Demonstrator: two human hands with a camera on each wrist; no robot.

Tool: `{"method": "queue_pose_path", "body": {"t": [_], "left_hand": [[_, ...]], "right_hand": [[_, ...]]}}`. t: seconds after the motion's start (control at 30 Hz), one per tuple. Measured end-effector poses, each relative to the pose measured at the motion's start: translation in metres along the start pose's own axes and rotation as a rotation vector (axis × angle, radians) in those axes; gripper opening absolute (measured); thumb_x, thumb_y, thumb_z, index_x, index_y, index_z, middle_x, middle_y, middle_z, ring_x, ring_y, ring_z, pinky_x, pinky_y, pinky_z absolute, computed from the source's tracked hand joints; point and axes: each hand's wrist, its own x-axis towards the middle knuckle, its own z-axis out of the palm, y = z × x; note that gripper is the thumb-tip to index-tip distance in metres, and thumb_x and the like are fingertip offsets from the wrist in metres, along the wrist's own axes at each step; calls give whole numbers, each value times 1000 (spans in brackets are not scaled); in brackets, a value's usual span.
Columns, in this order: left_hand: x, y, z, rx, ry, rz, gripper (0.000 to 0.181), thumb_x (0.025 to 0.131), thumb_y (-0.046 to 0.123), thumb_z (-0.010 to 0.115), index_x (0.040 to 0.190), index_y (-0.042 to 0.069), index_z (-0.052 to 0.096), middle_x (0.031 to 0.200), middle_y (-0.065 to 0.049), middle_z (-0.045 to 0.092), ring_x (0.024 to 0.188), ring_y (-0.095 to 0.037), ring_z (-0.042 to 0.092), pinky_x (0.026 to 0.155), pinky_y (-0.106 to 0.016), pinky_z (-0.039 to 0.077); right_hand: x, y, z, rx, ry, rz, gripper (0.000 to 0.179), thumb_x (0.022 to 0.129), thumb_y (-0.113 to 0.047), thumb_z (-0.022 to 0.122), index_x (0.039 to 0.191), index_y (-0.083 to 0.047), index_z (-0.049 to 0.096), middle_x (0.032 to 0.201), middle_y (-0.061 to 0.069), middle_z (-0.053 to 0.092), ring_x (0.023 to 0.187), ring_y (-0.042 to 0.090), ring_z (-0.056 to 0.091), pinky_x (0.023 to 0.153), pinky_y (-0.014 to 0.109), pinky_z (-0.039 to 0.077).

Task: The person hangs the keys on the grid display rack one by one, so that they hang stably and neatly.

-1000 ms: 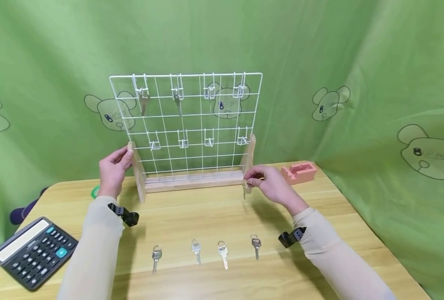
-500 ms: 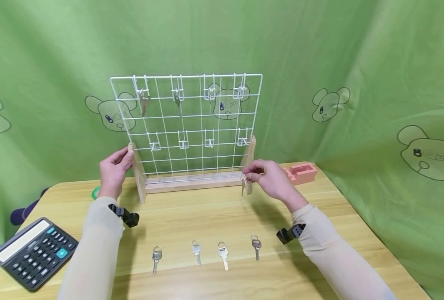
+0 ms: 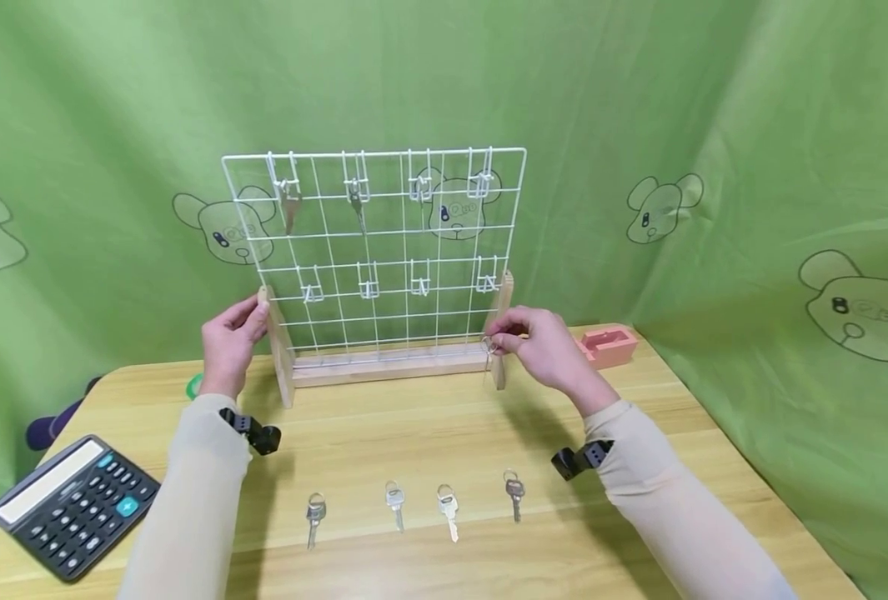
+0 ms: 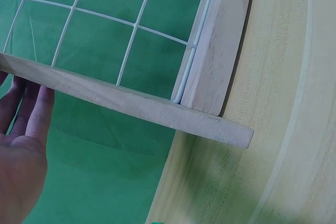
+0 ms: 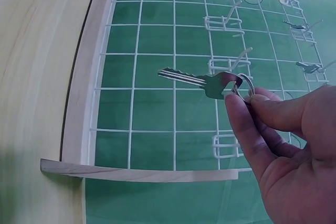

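Observation:
A white wire grid rack (image 3: 404,318) with hooks stands upright in a wooden base. My left hand (image 3: 228,346) grips its left wooden side post (image 3: 278,350), thumb on the near side. At the right post, my right hand (image 3: 539,348) pinches a metal ring (image 5: 252,85) between thumb and forefinger. From that ring a silver key (image 5: 197,81) juts out in front of the grid in the right wrist view. Three keys hang on upper hooks, among them a brownish key (image 3: 289,212) and a grey key (image 3: 358,210); the third shows edge-on.
Several keys with rings lie in a row on the wooden table (image 3: 383,433), including a silver key (image 3: 449,508) and a darker key (image 3: 514,492). A calculator (image 3: 76,508) lies at left, a pink block (image 3: 609,346) at back right. Green cloth (image 3: 564,83) surrounds the table.
My right hand has risen slightly along the rack's right post with the key hanging from its fingers. My left hand stays on the left post.

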Motion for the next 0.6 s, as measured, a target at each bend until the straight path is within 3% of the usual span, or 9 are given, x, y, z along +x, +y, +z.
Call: {"method": "queue_pose_path", "body": {"t": [0.6], "left_hand": [[-3, 5, 2, -2, -11, -26, 46, 90, 18, 73, 131, 2, 59, 129, -17, 60, 105, -16, 63, 92, -22, 53]], "right_hand": [[8, -22, -10, 37, 12, 31, 13, 93, -3, 66, 105, -3, 70, 93, 7, 69, 83, 21, 67, 77, 38, 60]]}}
